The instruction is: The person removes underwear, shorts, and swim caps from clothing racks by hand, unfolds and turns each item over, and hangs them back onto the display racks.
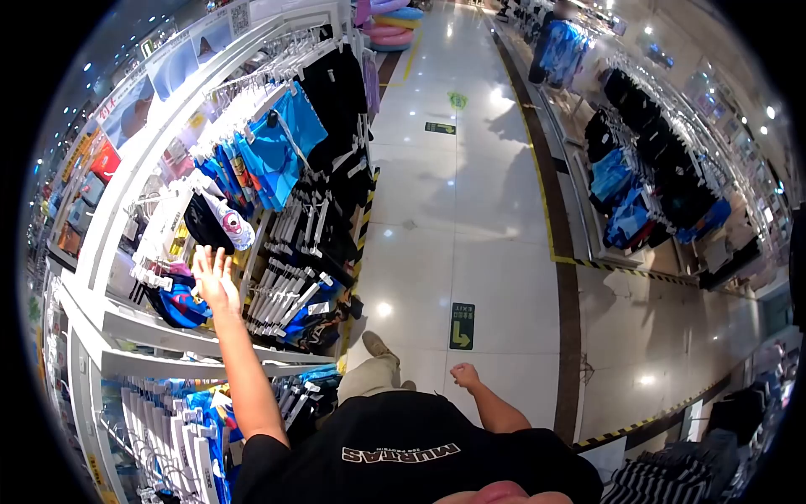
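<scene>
My left hand (216, 280) reaches out over the clothes rack on the left, fingers spread and nothing in them. Just beside its fingers hang a blue garment with red and yellow parts (186, 304) and white hangers (154, 262). Beyond the fingertips are a black garment (206, 223) and a white printed one (230, 220). Bright blue shorts (273, 151) hang farther along the same rack. My right hand (464, 375) is low over the aisle at my side, its fingers curled closed with nothing showing in them.
A white rack frame (126, 189) runs along my left, with more hangers below. The tiled aisle (411, 269) stretches ahead, with a green exit floor sign (462, 326). Racks of dark clothes (663, 151) line the right. Coloured swim rings (393, 21) are stacked at the far end.
</scene>
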Demonstrator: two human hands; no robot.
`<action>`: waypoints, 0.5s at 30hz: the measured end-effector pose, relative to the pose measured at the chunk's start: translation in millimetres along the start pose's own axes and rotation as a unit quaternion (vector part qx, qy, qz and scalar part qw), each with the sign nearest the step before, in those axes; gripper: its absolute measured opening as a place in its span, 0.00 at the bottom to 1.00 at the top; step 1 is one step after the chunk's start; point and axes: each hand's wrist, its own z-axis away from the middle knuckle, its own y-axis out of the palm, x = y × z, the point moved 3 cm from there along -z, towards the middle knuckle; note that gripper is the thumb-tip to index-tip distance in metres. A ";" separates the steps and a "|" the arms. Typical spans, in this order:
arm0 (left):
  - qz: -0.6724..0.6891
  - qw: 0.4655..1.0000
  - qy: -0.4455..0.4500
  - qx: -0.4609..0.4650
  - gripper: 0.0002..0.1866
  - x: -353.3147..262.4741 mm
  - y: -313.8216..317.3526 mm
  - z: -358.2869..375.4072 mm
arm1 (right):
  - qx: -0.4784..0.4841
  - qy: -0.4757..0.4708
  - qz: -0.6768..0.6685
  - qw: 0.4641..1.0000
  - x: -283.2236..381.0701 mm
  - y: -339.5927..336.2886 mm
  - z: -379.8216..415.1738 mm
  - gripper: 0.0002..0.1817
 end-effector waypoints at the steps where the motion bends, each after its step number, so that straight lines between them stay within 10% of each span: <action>1: 0.026 0.999 0.017 0.027 0.33 4.8 -9.4 -16.8 | 0.009 0.027 0.011 1.000 -1.1 -2.9 5.5 0.14; 5: 0.094 0.994 0.052 0.000 0.33 -5.0 1.2 -47.9 | 0.054 0.108 0.098 0.988 -4.8 -7.6 18.1 0.14; 13: 0.055 0.992 0.096 -0.063 0.30 -29.9 14.8 -80.4 | 0.099 -0.129 0.312 0.936 112.7 -14.2 -35.9 0.18; 15: 0.040 0.983 0.146 -0.105 0.30 -31.8 10.3 -84.7 | 0.052 -0.033 0.169 0.984 150.5 -10.8 -74.1 0.11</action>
